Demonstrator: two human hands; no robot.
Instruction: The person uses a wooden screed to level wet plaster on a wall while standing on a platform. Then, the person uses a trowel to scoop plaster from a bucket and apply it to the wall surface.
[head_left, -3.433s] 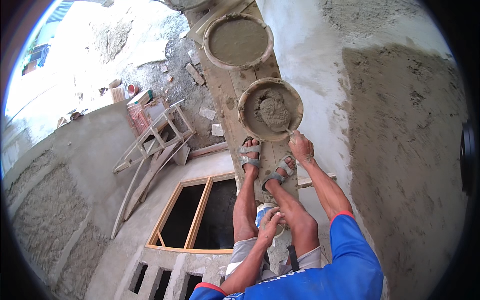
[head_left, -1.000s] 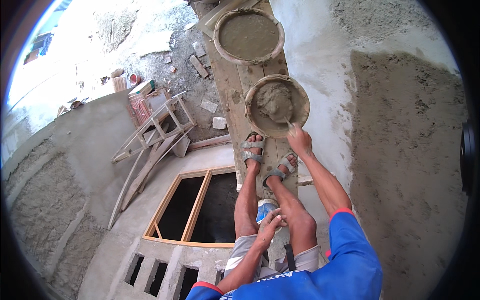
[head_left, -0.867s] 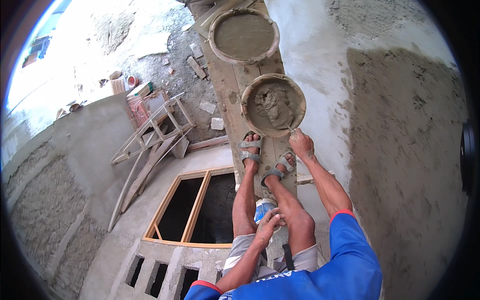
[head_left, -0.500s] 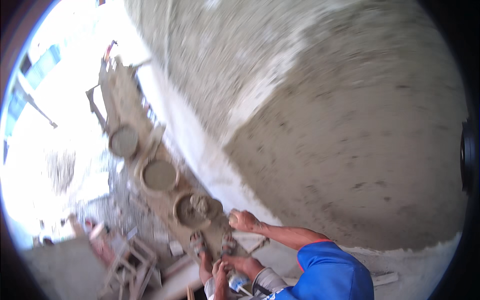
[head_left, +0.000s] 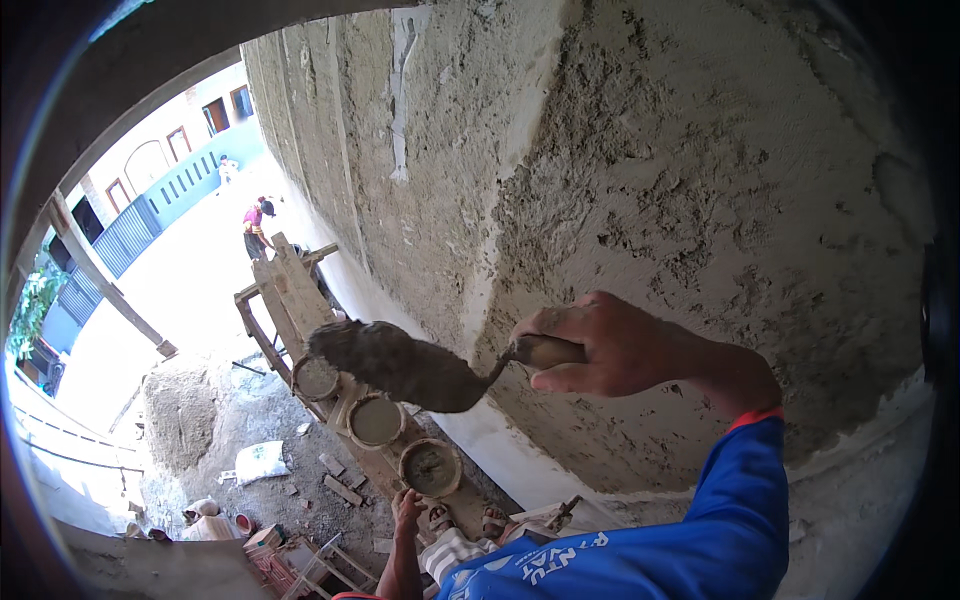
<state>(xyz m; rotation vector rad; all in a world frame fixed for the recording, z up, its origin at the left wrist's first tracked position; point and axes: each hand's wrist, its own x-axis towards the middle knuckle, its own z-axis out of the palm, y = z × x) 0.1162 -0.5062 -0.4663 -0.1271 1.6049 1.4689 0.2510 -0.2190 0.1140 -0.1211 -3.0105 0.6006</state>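
Note:
In my right hand [head_left: 610,345] is the wooden handle of a trowel [head_left: 543,350], gripped by closed fingers. A long heap of wet grey mortar [head_left: 400,365] covers its blade, raised in front of the wall [head_left: 680,240]. Rough mortar patches mark that wall beside the hand. My left hand [head_left: 406,508] hangs low with loosely parted fingers and nothing visible in it, near the rim of the nearest mortar tub [head_left: 404,470]. Two more round tubs of grey mortar, a middle one [head_left: 352,425] and a far one [head_left: 297,385], stand in line beyond it.
My sandalled feet [head_left: 440,517] stand on a raised plank platform [head_left: 290,290] along the wall. Below lie a sand heap [head_left: 180,410], a white sack [head_left: 262,462] and broken bricks [head_left: 343,489]. Wooden frames [head_left: 335,565] stand at lower left. A person [head_left: 256,228] bends beyond the platform's far end.
My right hand has risen from beside the nearest tub to the wall, and the mortar-laden trowel is now plainly seen. My left hand has moved from my knee toward the nearest tub's rim.

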